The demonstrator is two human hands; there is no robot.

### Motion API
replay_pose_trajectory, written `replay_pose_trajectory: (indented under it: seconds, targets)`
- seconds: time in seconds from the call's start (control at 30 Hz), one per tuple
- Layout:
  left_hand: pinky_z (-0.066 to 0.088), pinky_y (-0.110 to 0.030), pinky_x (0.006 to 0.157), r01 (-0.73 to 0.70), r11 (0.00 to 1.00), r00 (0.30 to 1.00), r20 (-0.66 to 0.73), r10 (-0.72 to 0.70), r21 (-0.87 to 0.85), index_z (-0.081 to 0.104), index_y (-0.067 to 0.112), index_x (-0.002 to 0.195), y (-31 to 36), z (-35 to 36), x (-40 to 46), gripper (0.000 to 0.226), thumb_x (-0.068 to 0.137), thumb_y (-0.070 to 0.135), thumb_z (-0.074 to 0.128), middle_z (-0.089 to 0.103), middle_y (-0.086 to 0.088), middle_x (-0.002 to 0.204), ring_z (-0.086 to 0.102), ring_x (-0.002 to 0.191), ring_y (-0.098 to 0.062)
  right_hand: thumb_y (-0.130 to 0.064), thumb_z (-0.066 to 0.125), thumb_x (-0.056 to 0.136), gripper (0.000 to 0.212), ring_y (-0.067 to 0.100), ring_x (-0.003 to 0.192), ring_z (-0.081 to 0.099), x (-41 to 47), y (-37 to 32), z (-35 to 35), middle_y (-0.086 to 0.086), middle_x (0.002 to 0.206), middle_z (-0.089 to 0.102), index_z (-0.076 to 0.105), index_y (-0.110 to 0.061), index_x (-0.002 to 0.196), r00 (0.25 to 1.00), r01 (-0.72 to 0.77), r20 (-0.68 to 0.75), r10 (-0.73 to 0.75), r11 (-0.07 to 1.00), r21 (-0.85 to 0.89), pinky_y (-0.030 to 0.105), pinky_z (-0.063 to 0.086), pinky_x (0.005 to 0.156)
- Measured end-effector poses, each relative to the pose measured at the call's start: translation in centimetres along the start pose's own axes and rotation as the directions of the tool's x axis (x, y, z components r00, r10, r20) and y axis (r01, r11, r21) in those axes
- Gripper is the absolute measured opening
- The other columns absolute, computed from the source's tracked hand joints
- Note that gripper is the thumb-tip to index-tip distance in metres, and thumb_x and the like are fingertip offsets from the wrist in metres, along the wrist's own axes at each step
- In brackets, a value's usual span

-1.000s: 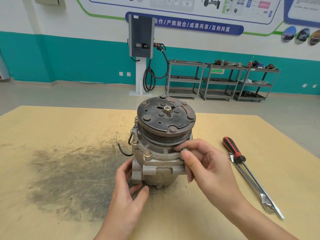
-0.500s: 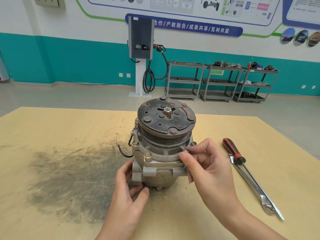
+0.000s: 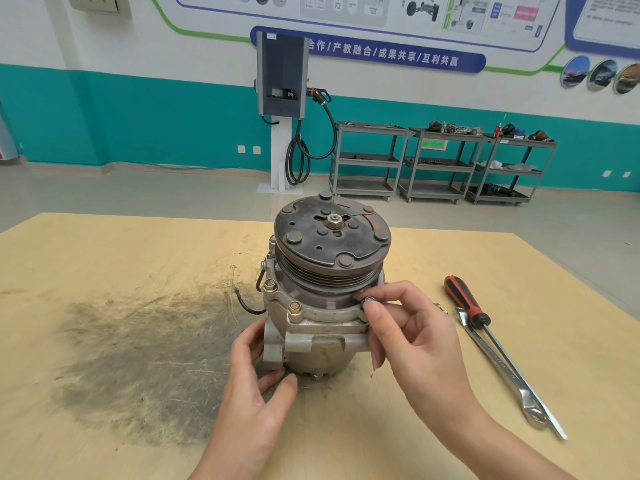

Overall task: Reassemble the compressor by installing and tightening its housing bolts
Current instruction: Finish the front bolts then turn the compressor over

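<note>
A compressor (image 3: 325, 306) stands upright near the middle of a wooden workbench (image 3: 104, 258), its dark, rusty clutch plate (image 3: 332, 233) facing up and tilted toward the viewer. Two housing bolts (image 3: 294, 308) already sit in the flange on the front left; whether they are fully tightened cannot be told. The right hand (image 3: 415, 337) reaches in from the lower right, thumb and forefinger pinching a third bolt head (image 3: 370, 301) at the flange's right corner, the other fingers loosely curled behind. This looks like hand-threading, so wrench tightening probably remains. The left hand (image 3: 256, 382) comes up from below and steadies the housing's lower left side, fingers lightly curved against the metal and thumb touching its base. A red-handled screwdriver (image 3: 467, 303) and a wrench (image 3: 502, 368) lie untouched together on the bench, well apart to the right.
</note>
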State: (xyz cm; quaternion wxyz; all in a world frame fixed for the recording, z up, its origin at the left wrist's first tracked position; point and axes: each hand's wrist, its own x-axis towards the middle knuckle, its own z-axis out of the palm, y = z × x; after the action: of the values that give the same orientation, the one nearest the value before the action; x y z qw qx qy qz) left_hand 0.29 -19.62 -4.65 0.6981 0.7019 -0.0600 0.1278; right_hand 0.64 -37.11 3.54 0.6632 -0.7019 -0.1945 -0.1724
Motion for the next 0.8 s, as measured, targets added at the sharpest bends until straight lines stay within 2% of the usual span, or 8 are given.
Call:
replay_pose_trajectory:
  seconds: [0.1, 0.2, 0.4, 0.47, 0.57, 0.63, 0.7, 0.8]
  targets:
    - [0.048, -0.011, 0.085, -0.006, 1.0, 1.0, -0.002, 0.006, -0.004, 0.041, 0.034, 0.125, -0.09, 0.01, 0.03, 0.064, 0.084, -0.013, 0.058, 0.053, 0.026, 0.123, 0.051, 0.113, 0.012, -0.035, 0.069, 0.082, 0.016, 0.008, 0.041, 0.043, 0.29, -0.18, 0.15, -0.001, 0.045, 0.051, 0.057, -0.028, 0.074, 0.999, -0.044, -0.008, 0.044, 0.998, 0.035, 0.017, 0.037, 0.047]
    - [0.048, -0.01, 0.085, -0.02, 1.0, 1.0, 0.0, 0.02, -0.001, 0.041, 0.035, 0.124, -0.3, 0.03, 0.08, 0.065, 0.084, -0.013, 0.058, 0.055, 0.029, 0.12, 0.051, 0.114, 0.012, -0.033, 0.069, 0.076, 0.018, 0.008, 0.039, 0.041, 0.53, -0.15, 0.21, -0.002, 0.044, 0.049, 0.053, -0.029, 0.068, 0.997, -0.07, -0.041, 0.071, 0.997, 0.028, 0.016, 0.035, 0.045]
    - [0.048, -0.009, 0.082, -0.031, 1.0, 0.999, 0.006, 0.031, -0.001, 0.041, 0.036, 0.123, -0.52, -0.07, 0.21, 0.067, 0.084, -0.015, 0.058, 0.055, 0.037, 0.114, 0.051, 0.114, 0.011, -0.031, 0.075, 0.076, 0.02, 0.01, 0.04, 0.041, 0.49, 0.1, 0.15, -0.001, 0.044, 0.047, 0.056, -0.03, 0.071, 0.996, -0.071, -0.053, 0.074, 0.996, 0.053, 0.017, 0.037, 0.046]
    - [0.048, -0.01, 0.082, -0.042, 0.999, 0.999, 0.002, 0.042, -0.013, 0.04, 0.036, 0.124, -0.46, -0.06, 0.18, 0.06, 0.083, -0.002, 0.063, 0.054, 0.037, 0.115, 0.05, 0.114, 0.011, -0.032, 0.073, 0.074, 0.017, 0.011, 0.041, 0.042, 0.43, 0.2, 0.18, -0.001, 0.045, 0.047, 0.056, -0.03, 0.073, 0.997, -0.062, -0.048, 0.065, 0.997, 0.054, 0.019, 0.038, 0.047]
    - [0.049, -0.011, 0.081, -0.044, 0.999, 0.999, -0.007, 0.044, -0.017, 0.041, 0.035, 0.124, -0.3, -0.01, 0.14, 0.061, 0.071, 0.013, 0.061, 0.055, 0.037, 0.115, 0.051, 0.113, 0.012, -0.032, 0.072, 0.077, 0.016, 0.01, 0.042, 0.042, 0.33, 0.16, 0.26, -0.002, 0.045, 0.048, 0.057, -0.027, 0.076, 0.998, -0.047, -0.048, 0.049, 0.998, 0.032, 0.018, 0.038, 0.048]
    - [0.048, -0.011, 0.082, -0.042, 0.999, 0.999, -0.005, 0.042, -0.018, 0.041, 0.035, 0.123, -0.38, -0.01, 0.16, 0.057, 0.079, 0.006, 0.063, 0.055, 0.037, 0.114, 0.051, 0.113, 0.011, -0.028, 0.068, 0.085, 0.012, 0.008, 0.042, 0.04, 0.15, 0.17, 0.32, -0.002, 0.045, 0.048, 0.058, -0.026, 0.079, 0.999, -0.026, -0.032, 0.027, 0.999, 0.029, 0.017, 0.036, 0.047]
    - [0.049, -0.013, 0.082, -0.03, 1.0, 1.0, 0.006, 0.03, -0.004, 0.041, 0.036, 0.123, -0.42, -0.07, 0.18, 0.062, 0.085, -0.009, 0.06, 0.055, 0.038, 0.114, 0.051, 0.114, 0.011, -0.023, 0.059, 0.088, 0.006, 0.007, 0.043, 0.038, -0.04, 0.21, 0.39, -0.004, 0.045, 0.047, 0.061, -0.025, 0.083, 1.0, 0.007, -0.008, -0.007, 0.999, 0.032, 0.017, 0.033, 0.046]
    - [0.049, -0.015, 0.082, -0.022, 1.0, 1.0, 0.004, 0.022, 0.011, 0.04, 0.036, 0.124, -0.48, -0.13, 0.19, 0.065, 0.084, -0.013, 0.059, 0.054, 0.037, 0.114, 0.051, 0.114, 0.01, -0.02, 0.053, 0.092, 0.012, 0.007, 0.045, 0.037, -0.23, 0.21, 0.39, -0.007, 0.048, 0.044, 0.064, -0.024, 0.091, 0.998, 0.057, 0.012, -0.057, 0.998, 0.009, 0.021, 0.031, 0.046]
